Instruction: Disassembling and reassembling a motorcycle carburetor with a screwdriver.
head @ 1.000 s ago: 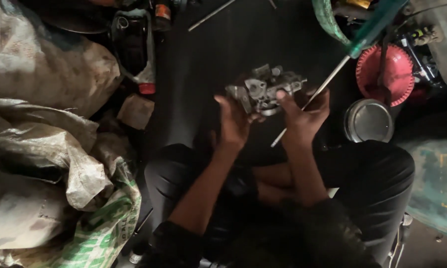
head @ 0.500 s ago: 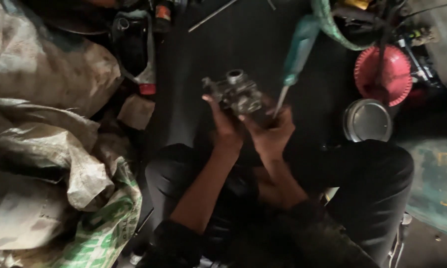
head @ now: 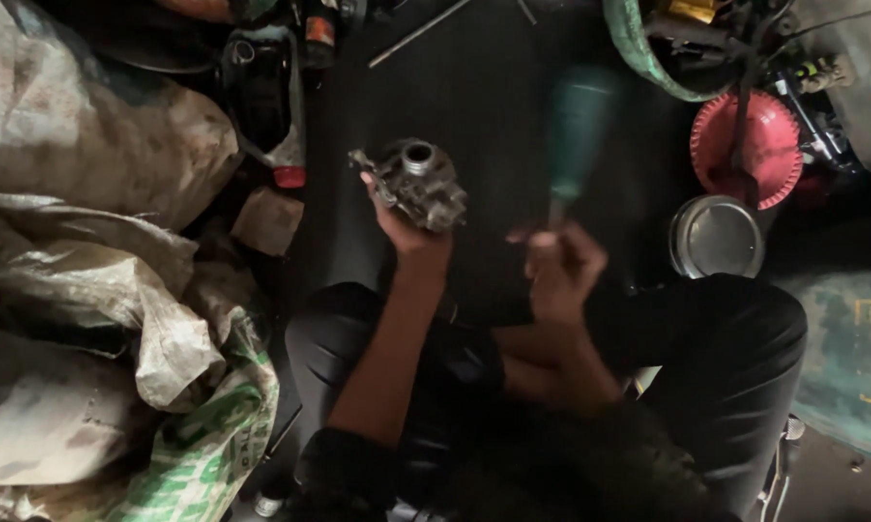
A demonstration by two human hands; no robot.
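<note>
The two hands have come apart. A second ago both were bunched on the metal engine part [head: 418, 184]; now the left hand [head: 406, 227] alone holds it up over the dark floor, fingers clamped around its underside, round opening facing up. The right hand [head: 559, 266] has drawn back to the side and is closed around a screwdriver [head: 576, 135] with a green handle, which stands upright above the fist and is blurred with motion, well apart from the part. So the tool is off the part for the moment, and I'd judge the person is changing hold on it rather than driving anything. Grubby sacks [head: 97, 242] are heaped to the left. To the right sit a red round lid [head: 774, 126] and, near it, a shiny metal bowl [head: 716, 237] beside the knee.
</note>
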